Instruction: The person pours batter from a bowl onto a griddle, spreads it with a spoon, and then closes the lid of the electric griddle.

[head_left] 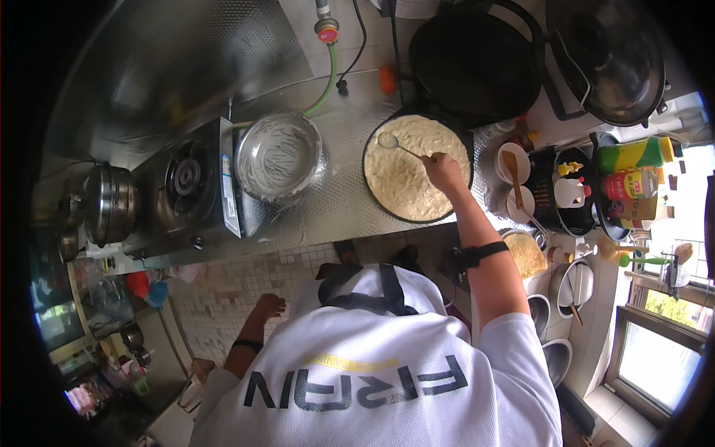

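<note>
My right hand (444, 172) grips the handle of a metal spoon (387, 140). The spoon's bowl rests on pale, lumpy batter (413, 184) that spreads nearly to the black rim of a round electric griddle (373, 199). To the griddle's left stands a stainless steel bowl (279, 159), its inside smeared with batter residue. My left hand (271, 306) hangs beside my body over the tiled floor, away from the counter; its fingers look loosely curled, and nothing shows clearly in it.
A gas stove (187, 176) and a metal pot (109, 204) stand at left. Behind the griddle rises its dark raised lid (477, 64). Small bowls (513, 158) with a wooden spatula (510, 163), several condiment bottles (628, 184) and a flatbread (525, 254) occupy the right side.
</note>
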A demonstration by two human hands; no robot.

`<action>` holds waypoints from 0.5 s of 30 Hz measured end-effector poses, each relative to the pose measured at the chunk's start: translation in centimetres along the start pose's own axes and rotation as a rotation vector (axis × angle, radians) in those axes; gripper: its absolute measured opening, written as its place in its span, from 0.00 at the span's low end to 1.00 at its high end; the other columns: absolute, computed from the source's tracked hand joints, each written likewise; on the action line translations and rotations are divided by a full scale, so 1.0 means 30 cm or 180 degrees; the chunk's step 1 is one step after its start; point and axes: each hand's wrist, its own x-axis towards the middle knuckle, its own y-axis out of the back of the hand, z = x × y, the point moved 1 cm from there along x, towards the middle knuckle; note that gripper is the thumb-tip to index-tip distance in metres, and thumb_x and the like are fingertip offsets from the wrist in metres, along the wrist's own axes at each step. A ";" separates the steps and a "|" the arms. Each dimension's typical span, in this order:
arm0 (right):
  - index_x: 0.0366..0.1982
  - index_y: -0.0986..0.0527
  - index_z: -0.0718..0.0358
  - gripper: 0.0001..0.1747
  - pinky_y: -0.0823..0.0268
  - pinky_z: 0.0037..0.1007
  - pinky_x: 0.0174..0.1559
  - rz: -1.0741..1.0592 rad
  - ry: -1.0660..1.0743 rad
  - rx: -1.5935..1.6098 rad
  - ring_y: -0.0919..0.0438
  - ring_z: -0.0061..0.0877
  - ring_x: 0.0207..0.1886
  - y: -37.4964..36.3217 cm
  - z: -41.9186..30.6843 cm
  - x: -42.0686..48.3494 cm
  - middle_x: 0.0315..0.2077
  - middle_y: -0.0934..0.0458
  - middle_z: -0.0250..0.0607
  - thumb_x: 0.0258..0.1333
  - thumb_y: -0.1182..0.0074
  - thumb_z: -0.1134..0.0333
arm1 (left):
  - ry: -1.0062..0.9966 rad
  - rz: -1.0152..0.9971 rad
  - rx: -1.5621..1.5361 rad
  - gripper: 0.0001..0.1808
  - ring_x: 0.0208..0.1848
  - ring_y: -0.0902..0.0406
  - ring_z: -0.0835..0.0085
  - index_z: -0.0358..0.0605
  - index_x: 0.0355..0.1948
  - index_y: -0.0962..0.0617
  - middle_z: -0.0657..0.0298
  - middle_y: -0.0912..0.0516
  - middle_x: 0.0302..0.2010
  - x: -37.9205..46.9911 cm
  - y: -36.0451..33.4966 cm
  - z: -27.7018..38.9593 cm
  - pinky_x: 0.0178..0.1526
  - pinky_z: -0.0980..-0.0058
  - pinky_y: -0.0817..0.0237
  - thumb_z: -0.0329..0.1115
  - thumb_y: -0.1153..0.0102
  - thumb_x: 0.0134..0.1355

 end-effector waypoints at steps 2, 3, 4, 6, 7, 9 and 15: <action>0.22 0.24 0.66 0.22 0.33 0.43 0.39 0.0253 -0.0026 -0.0138 0.24 0.50 0.35 -0.041 0.017 0.020 0.26 0.23 0.57 0.51 0.48 0.51 | -0.0601 -0.0396 0.0667 0.09 0.30 0.24 0.66 0.34 0.29 0.26 0.56 0.20 0.32 0.043 -0.016 -0.058 0.30 0.68 0.32 0.31 0.49 0.61; 0.22 0.24 0.66 0.22 0.33 0.43 0.39 0.0306 -0.0085 -0.0176 0.24 0.50 0.35 -0.018 0.070 0.014 0.26 0.23 0.57 0.51 0.48 0.51 | 0.0068 -0.0092 -0.0633 0.09 0.29 0.24 0.67 0.34 0.29 0.26 0.56 0.20 0.32 0.056 -0.006 0.038 0.29 0.68 0.32 0.31 0.48 0.60; 0.23 0.24 0.66 0.22 0.33 0.43 0.39 0.0306 -0.0237 -0.0246 0.24 0.50 0.35 0.014 0.130 0.008 0.26 0.23 0.57 0.51 0.48 0.51 | 0.0788 0.0247 -0.1954 0.09 0.28 0.23 0.67 0.34 0.29 0.25 0.56 0.20 0.31 0.050 0.000 0.106 0.29 0.68 0.32 0.31 0.48 0.60; 0.24 0.23 0.66 0.22 0.33 0.43 0.38 0.0251 -0.0466 -0.0284 0.24 0.49 0.35 0.068 0.170 -0.026 0.27 0.22 0.56 0.51 0.48 0.51 | 0.0739 0.0304 -0.1910 0.09 0.28 0.23 0.67 0.33 0.29 0.25 0.56 0.20 0.31 0.027 -0.013 0.115 0.29 0.68 0.31 0.31 0.48 0.60; 0.25 0.23 0.66 0.22 0.32 0.43 0.38 0.0245 -0.0587 -0.0272 0.23 0.48 0.35 0.110 0.174 -0.055 0.26 0.22 0.56 0.51 0.48 0.51 | 0.0672 0.0349 -0.1833 0.10 0.28 0.23 0.67 0.33 0.28 0.25 0.56 0.20 0.30 0.016 -0.023 0.109 0.28 0.68 0.31 0.32 0.48 0.60; 0.25 0.23 0.67 0.23 0.33 0.39 0.34 -0.0026 -0.1078 0.0200 0.22 0.44 0.30 0.146 0.261 -0.085 0.23 0.22 0.53 0.50 0.48 0.50 | 0.0700 0.0186 -0.1792 0.11 0.29 0.22 0.66 0.33 0.29 0.25 0.55 0.20 0.30 0.023 -0.017 0.085 0.28 0.68 0.31 0.33 0.48 0.60; 0.23 0.25 0.69 0.22 0.41 0.33 0.19 -0.0263 -0.0994 0.0814 0.34 0.25 0.14 0.087 0.180 -0.197 0.13 0.29 0.42 0.54 0.48 0.54 | 0.0339 0.0133 -0.0807 0.11 0.31 0.21 0.65 0.33 0.31 0.24 0.54 0.19 0.32 0.016 -0.038 -0.024 0.29 0.69 0.31 0.34 0.48 0.60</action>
